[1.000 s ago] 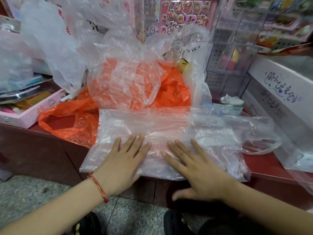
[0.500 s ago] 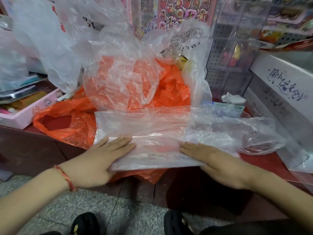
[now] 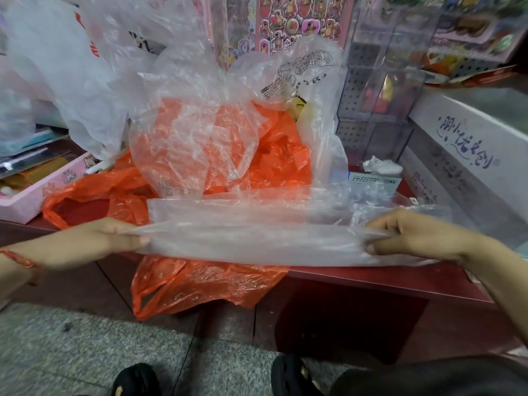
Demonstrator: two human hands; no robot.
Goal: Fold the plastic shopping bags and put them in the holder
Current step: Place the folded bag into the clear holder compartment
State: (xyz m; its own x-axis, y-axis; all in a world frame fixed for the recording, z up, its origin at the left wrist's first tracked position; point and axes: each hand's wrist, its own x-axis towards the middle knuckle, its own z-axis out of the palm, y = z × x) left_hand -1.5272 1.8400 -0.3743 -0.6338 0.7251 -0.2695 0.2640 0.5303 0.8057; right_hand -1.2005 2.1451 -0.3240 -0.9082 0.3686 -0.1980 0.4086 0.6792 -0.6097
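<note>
Between the left hand (image 3: pixel 94 241) and right hand (image 3: pixel 411 235), each pinching an end, a clear crinkled plastic bag (image 3: pixel 257 238) lies half-folded; orange bags (image 3: pixel 200 284) beneath remain unfolded.

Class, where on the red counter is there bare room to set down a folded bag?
A bare strip of the red counter runs along its front edge, below the clear bag, near the right hand. A patch shows inside the orange bag's handle loop, beside the pink tray. Behind, piled bags crowd it.

Thin, crinkled, glossy clear plastic bag (image 3: pixel 257 238); glossy orange plastic bag (image 3: pixel 200 284); speckled stone floor (image 3: pixel 85 352).
</note>
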